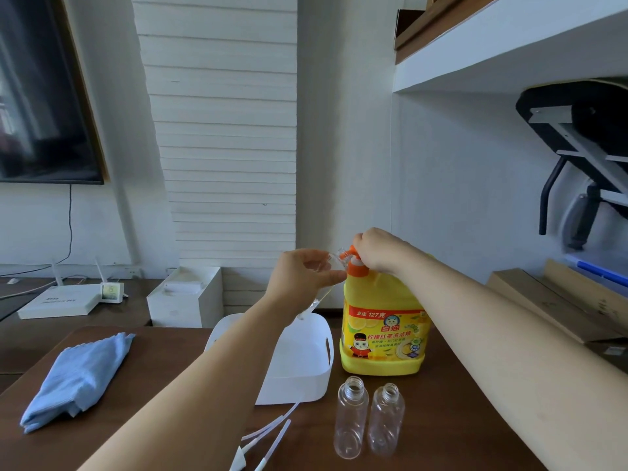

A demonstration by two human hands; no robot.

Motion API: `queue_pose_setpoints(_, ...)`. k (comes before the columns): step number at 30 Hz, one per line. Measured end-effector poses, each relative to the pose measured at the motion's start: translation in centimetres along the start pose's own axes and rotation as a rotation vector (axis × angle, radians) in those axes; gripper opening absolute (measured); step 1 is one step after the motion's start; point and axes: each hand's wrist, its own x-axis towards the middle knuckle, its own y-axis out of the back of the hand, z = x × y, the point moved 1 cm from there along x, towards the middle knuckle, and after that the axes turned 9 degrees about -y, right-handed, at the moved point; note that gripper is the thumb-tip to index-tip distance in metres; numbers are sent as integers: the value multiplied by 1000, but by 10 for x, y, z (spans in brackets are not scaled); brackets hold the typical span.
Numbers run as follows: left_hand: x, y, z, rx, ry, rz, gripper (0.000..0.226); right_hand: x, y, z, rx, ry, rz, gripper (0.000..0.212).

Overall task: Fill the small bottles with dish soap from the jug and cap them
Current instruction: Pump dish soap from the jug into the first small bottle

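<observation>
At the bottom centre of the frame, white pump caps with long thin dip tubes [268,436] lie loose on the dark brown wooden table [163,402]. Just right of them, two uncapped clear plastic bottles [351,419] stand upright side by side, both empty. At lower left lies a folded light-blue cloth [78,379].

Behind the bottles, at centre, sits a white plastic basket with cut-out handles [306,372]. Just beside it on the right stands the yellow dish-soap jug [384,334], upright with its printed label facing the camera.

Above the basket, the left hand [306,277] grips a third clear small bottle [336,263], fingers and thumb wrapped round its body. The bottle is tilted, its open mouth up against the spout of the jug's orange pump head [356,263]. The right hand [377,249] rests on top of that pump head, fingers curled down over it.

Farther back on the left are a white open-topped box [185,297], a flat white router with antennas [57,304] and a small white display [111,292]. Cardboard boxes [560,300] lie at the right edge. A dark wall screen [40,96] fills the upper left.
</observation>
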Motion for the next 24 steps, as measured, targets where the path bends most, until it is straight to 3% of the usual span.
queue_pose_setpoints(13, 7, 3, 7, -2, -35, -12, 57, -9, 14, -2, 76, -21, -13, 36)
queue_pose_setpoints(24, -1, -1, 2, -9, 1, -11, 57, -8, 5, -1, -31, 12, -20, 38)
